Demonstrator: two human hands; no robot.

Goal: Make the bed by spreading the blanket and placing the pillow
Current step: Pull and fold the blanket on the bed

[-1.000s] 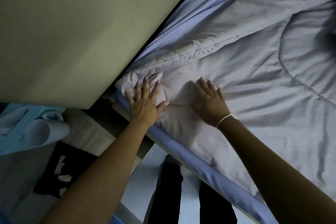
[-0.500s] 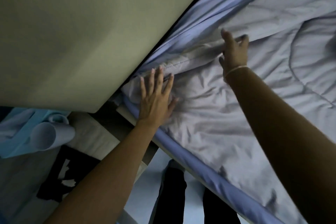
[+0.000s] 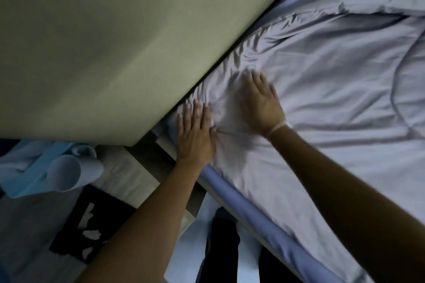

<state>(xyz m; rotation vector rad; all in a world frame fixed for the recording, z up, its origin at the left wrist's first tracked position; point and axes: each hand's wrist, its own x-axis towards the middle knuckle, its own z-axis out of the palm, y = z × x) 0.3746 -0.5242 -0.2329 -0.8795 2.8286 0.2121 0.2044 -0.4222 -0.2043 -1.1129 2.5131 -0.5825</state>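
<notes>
Both flat hands, left hand [image 3: 195, 135] and blurred right hand [image 3: 261, 103], press the blanket [image 3: 322, 103]; seemingly unlabelled.

The blanket [image 3: 322, 99] is pale grey with curved stitched lines. Below it the sheet [image 3: 248, 204] is blue-lilac. The wall [image 3: 103, 41] is olive-cream. A rolled sheet [image 3: 66, 172] looks light blue, and the mat [image 3: 89, 232] black with white patches.

No readable text anywhere here, honestly. No labels, brands, numbers or signs show on anything in view, and the dim light doesn't help either.
</notes>
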